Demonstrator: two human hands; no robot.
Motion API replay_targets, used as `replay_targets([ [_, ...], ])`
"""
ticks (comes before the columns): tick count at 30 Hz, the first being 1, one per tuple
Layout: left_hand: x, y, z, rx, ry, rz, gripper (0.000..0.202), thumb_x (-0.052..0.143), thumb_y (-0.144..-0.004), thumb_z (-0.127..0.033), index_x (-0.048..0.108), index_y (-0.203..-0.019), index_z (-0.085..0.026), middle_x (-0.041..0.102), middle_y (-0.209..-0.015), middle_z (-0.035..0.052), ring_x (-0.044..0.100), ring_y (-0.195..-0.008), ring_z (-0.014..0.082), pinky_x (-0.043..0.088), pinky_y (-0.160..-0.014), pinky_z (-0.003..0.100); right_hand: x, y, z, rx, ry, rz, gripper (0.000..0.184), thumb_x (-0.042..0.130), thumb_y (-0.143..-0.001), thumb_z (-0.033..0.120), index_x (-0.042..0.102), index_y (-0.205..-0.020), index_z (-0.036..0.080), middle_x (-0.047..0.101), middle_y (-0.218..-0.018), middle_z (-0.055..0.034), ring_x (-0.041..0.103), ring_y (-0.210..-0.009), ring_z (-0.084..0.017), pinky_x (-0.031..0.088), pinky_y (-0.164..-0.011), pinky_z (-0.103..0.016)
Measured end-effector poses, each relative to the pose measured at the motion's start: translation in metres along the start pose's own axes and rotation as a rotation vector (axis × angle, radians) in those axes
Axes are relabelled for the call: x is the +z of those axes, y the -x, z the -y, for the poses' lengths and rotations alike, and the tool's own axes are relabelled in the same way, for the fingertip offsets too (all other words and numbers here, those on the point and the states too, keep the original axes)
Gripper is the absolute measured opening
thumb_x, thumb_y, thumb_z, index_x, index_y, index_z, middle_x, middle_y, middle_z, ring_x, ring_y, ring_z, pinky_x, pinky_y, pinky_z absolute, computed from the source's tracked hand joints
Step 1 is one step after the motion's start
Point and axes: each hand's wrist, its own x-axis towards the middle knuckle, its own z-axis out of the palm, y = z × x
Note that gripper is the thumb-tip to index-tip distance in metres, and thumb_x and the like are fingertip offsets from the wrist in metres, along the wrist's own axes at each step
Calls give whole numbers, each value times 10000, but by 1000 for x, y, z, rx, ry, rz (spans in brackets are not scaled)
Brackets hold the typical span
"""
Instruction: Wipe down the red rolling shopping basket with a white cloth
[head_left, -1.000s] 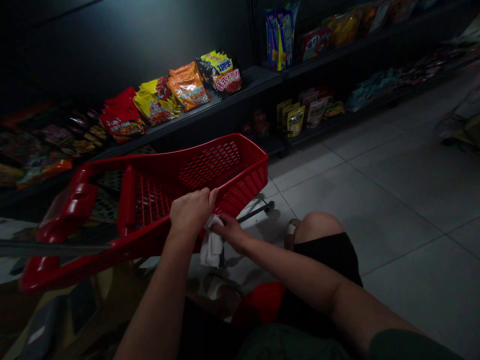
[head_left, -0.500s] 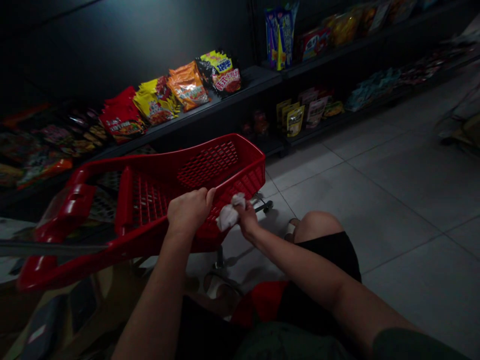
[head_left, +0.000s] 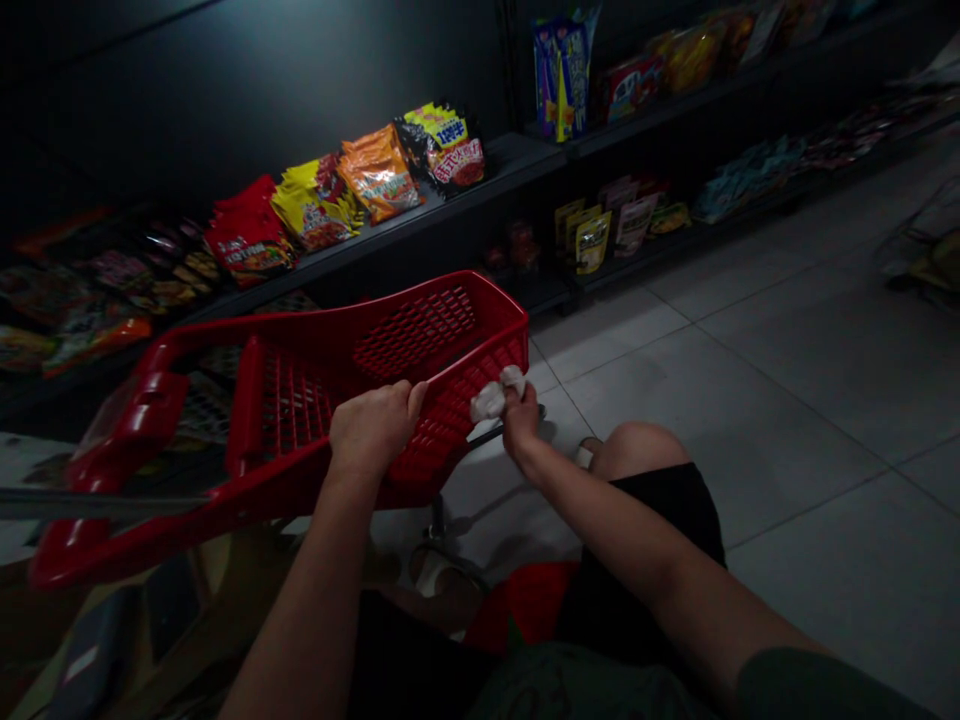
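Now | red basket (head_left: 420,335) | left hand (head_left: 373,430) grips rim (head_left: 465,372) | right hand (head_left: 521,425): probably cloth (head_left: 489,402)

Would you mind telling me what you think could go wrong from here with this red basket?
The tilted basket seems held up by the left hand; if that grip slips, it might drop onto the tile floor. The small cloth in the right hand could snag on the mesh or fall. The basket's far end is also fairly near the snack packets, so a careless swing might knock them.
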Motion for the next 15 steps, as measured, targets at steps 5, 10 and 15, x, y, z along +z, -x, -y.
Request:
replay_targets([
  [5, 0, 1, 1, -17, -6, -10, 629, 150, -997, -524, 686, -958, -198, 762, -966, 133, 719, -851, 312, 480, -698, 370, 1, 71, -45, 407, 22, 490, 398, 724, -674, 353, 651, -1029, 189, 711, -857, -13, 619, -673, -152, 505, -600, -261],
  [10, 5, 4, 7, 1, -22, -18, 619, 150, -1001, -524, 677, -953, -202, 761, -964, 112, 719, -870, 310, 478, -675, 359, -1, 9, -22, 138, 9, 81, 307, 678, -688, 370, 613, -922, 183, 678, -791, 12, 593, -650, -122, 485, -622, -240],
  [15, 9, 4, 8, 10, -10, -45, 621, 150, -1002, -524, 679, -937, -205, 759, -921, 104, 720, -850, 312, 479, -665, 362, -8, -49, -6, -55, -13, -169, 281, 541, -783, 385, 528, -1013, 222, 636, -830, 48, 569, -702, -88, 459, -674, -203],
])
